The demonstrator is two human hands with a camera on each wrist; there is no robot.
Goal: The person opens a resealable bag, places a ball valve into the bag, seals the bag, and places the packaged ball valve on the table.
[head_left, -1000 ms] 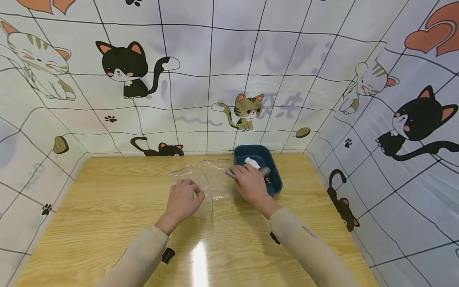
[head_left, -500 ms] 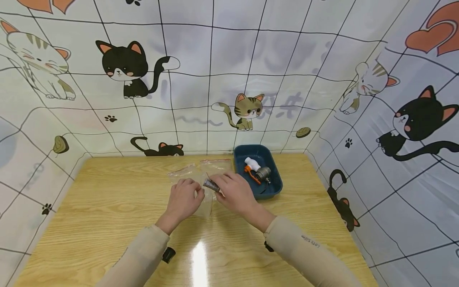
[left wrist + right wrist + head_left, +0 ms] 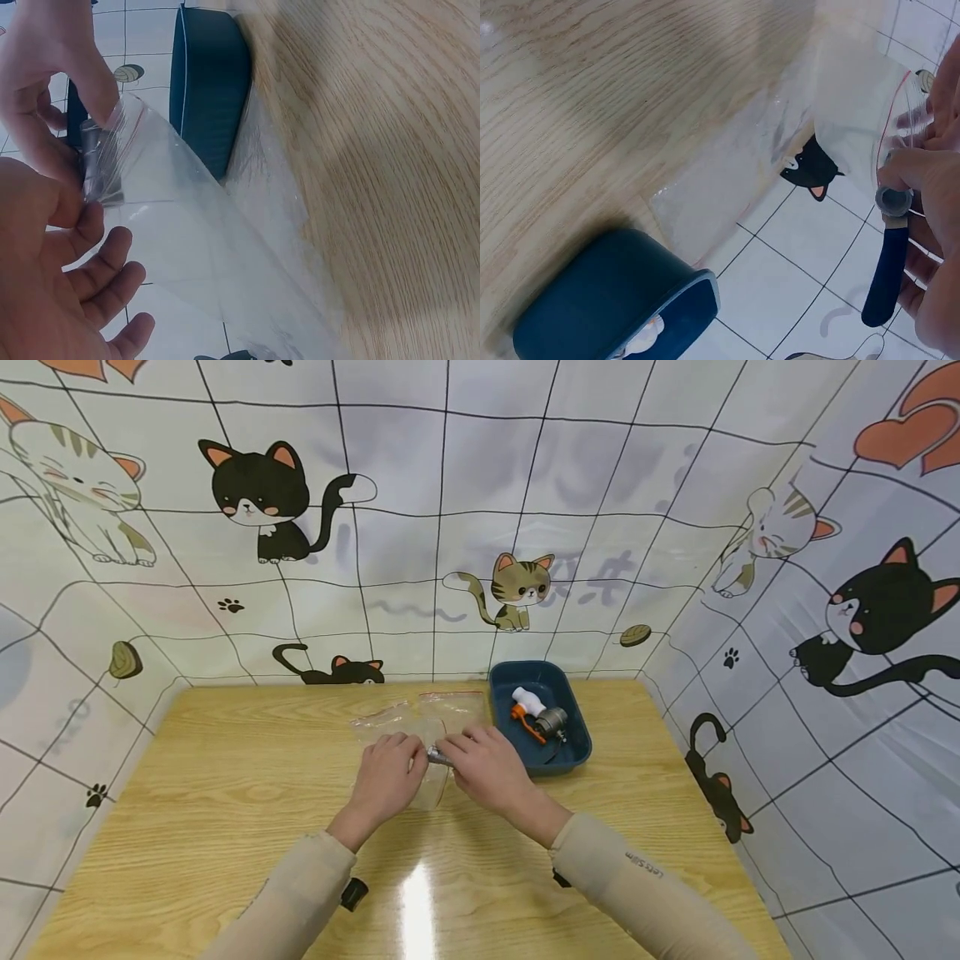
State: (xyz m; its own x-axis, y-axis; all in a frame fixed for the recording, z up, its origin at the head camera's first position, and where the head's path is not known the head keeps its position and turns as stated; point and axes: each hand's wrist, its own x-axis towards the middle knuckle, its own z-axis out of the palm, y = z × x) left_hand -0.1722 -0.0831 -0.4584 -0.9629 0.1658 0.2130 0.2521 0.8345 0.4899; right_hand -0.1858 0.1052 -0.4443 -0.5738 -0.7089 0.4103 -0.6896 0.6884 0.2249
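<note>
My left hand pinches the mouth edge of a clear zip bag with a red seal line, lifting it off the table. My right hand grips a small metal valve between thumb and fingers, at the bag's mouth. In the right wrist view the valve's dark blue lever handle points away from the bag. Part of its metal body appears behind the film in the left wrist view; how far it sits inside I cannot tell. Both hands nearly touch.
A second clear bag lies flat behind the hands. To the right stands a dark blue bin holding a white fitting, an orange-handled piece and a metal fitting. A patterned sheet backs the wooden table.
My right hand has moved left from over the bin, carrying the metal valve to the bag's mouth. The left hand has stayed almost in place, holding the bag.
</note>
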